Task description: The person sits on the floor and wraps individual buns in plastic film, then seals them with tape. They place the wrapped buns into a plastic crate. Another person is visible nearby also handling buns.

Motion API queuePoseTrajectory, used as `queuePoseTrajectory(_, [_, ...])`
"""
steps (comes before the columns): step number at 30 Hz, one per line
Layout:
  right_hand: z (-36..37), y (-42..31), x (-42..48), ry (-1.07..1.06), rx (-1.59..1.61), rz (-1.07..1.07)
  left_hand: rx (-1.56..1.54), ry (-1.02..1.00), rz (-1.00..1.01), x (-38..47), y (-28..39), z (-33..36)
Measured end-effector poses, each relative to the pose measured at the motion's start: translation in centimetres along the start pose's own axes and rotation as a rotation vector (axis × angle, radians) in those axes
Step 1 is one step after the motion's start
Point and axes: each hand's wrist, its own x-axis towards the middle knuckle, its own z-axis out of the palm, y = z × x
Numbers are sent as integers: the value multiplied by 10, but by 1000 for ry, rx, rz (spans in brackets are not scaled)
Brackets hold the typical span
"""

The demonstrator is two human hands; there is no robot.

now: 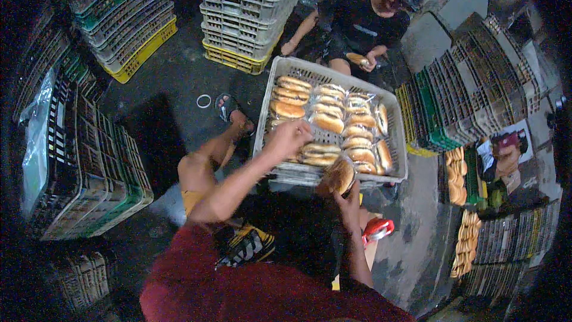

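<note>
A grey plastic crate [400, 143] stands in front of me, holding rows of bread buns [328, 120], many in clear wrapping. Over its near left part is my left hand [292, 136], blurred, fingers bent, above a gap between buns; whether it holds anything is not clear. At the crate's near edge, my right hand [346, 194] grips a bun in clear film [342, 176], tilted upright. More crate rims show beneath the filled crate.
Across the crate a person in black [366, 22] holds a bun [357, 59]. Crate stacks stand at the left [103, 161], behind [243, 18] and right [473, 85]. A red and white object [379, 230] lies near my right forearm. Rows of buns [456, 174] are at the far right.
</note>
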Motion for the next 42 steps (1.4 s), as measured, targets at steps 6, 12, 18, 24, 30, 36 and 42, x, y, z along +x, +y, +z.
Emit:
queuePoseTrajectory(6, [25,-11,103,-122,135,-269,882,-471,-130,148,-134,4])
queuePoseTrajectory(12, [103,30,218,-300,-465,-545,880,-583,-46,198,-212,26])
queuePoseTrajectory(18, [99,58,220,-348,-538,-708,859,-774,-154,177,-159,1])
queuePoseTrajectory(24, [121,23,232,-349,-1009,-318,916,10,-86,164,-55,-43])
queuePoseTrajectory(30, [168,35,250,-477,-898,-272,-524,246,-263,60,-5,-117])
queuePoseTrajectory(36, [185,22,172,-229,-59,-251,-228,375,-284,-34,-5,-72])
queuePoseTrajectory(42, [143,-2,29,65,300,59,-803,187,-452,-113,1,-29])
